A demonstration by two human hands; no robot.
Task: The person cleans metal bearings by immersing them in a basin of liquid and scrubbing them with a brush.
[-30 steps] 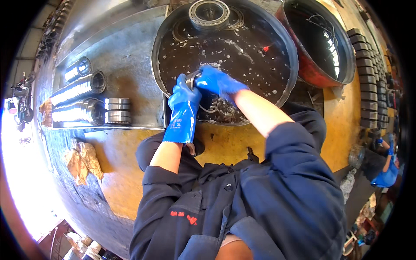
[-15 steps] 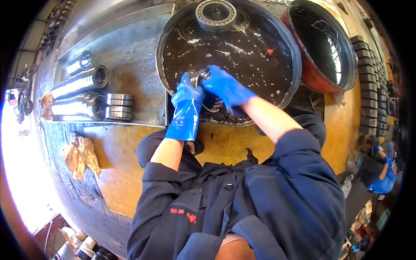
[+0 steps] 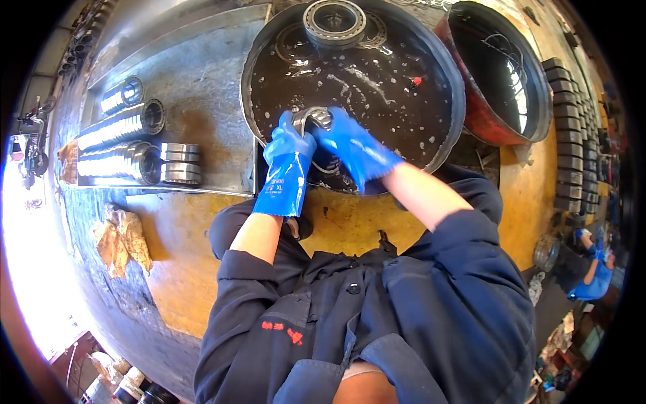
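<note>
A metal roller bearing [image 3: 311, 118] is held tilted above the near left part of a wide round tub [image 3: 457, 111] of dark liquid. My left hand [image 3: 289, 145], in a long blue rubber glove, is closed on the bearing's left side. My gloved right hand [image 3: 350, 140] grips it from the right, its fingers partly hidden behind the glove's back. Below the hands, another ring with rollers [image 3: 328, 165] shows partly at the tub's near edge. A large bearing [image 3: 334, 23] sits at the tub's far side. A small red object [image 3: 416, 82] lies in the liquid.
Left of the tub, a metal tray [image 3: 222, 135] carries rows of shiny bearing rings [image 3: 121, 128] and a short stack [image 3: 180, 163]. A red drum [image 3: 471, 87] of dark liquid stands right. Dark rings [image 3: 568, 135] are stacked beyond it. A stained glove [image 3: 121, 242] lies left; another person [image 3: 593, 276] works far right.
My right hand has shifted slightly on the bearing, uncovering more of its rollers. The bearing has turned a little between my hands; the left hand keeps its hold.
</note>
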